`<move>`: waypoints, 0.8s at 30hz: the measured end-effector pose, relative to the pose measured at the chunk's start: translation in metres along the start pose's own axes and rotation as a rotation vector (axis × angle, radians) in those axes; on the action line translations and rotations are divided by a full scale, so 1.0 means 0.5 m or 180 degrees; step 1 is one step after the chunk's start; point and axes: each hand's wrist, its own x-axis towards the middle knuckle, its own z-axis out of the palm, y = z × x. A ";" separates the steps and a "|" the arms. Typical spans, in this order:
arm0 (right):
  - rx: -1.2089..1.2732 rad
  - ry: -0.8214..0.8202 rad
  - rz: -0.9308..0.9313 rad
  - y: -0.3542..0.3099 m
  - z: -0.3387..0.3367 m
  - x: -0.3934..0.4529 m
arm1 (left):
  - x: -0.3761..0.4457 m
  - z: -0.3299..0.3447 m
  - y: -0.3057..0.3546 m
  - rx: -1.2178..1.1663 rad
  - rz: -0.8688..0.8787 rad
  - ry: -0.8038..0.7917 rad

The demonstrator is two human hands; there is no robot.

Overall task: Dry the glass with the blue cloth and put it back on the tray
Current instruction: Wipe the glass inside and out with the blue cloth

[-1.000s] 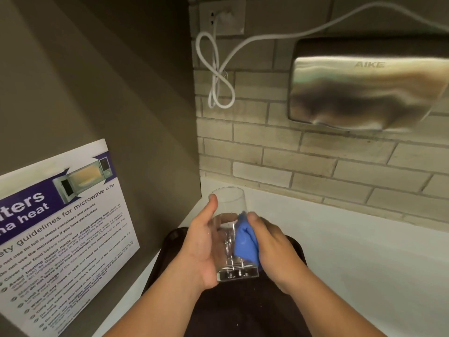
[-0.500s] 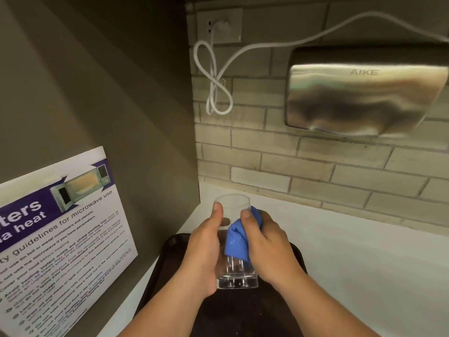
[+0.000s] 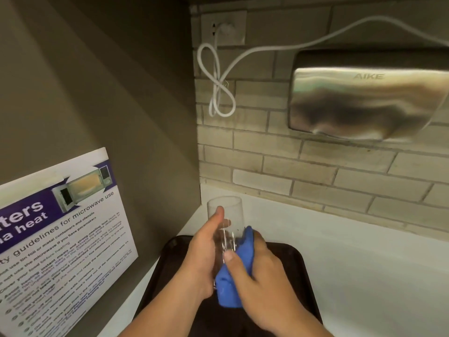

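Observation:
A clear tall glass (image 3: 228,215) is held upright above a dark tray (image 3: 296,268) in the counter's corner. My left hand (image 3: 201,261) wraps the glass from the left, thumb up along its side near the rim. My right hand (image 3: 260,276) presses a bunched blue cloth (image 3: 230,280) against the lower right side and the base of the glass. The cloth and my hands hide the bottom of the glass. Whether the glass touches the tray I cannot tell.
A white counter (image 3: 364,276) runs right under a brick wall. A steel hand dryer (image 3: 364,103) hangs on the wall, its white cable (image 3: 218,93) looped below an outlet. A microwave guideline poster (image 3: 60,239) sits on the grey side wall at left.
My right hand has slid the blue cloth down the glass, from its upper side to its base. The view has tilted slightly upward.

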 end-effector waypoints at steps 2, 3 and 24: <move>-0.0221 0.0252 -0.0354 -0.013 -0.003 0.006 | -0.007 -0.001 -0.007 0.0041 -0.0060 -0.0265; -0.0140 0.0403 -0.0417 -0.018 -0.009 0.020 | -0.014 -0.001 -0.008 0.0039 -0.0094 -0.0466; 0.0153 -0.0096 -0.0124 -0.006 -0.017 0.025 | -0.016 -0.001 0.017 -0.0074 -0.0188 0.0010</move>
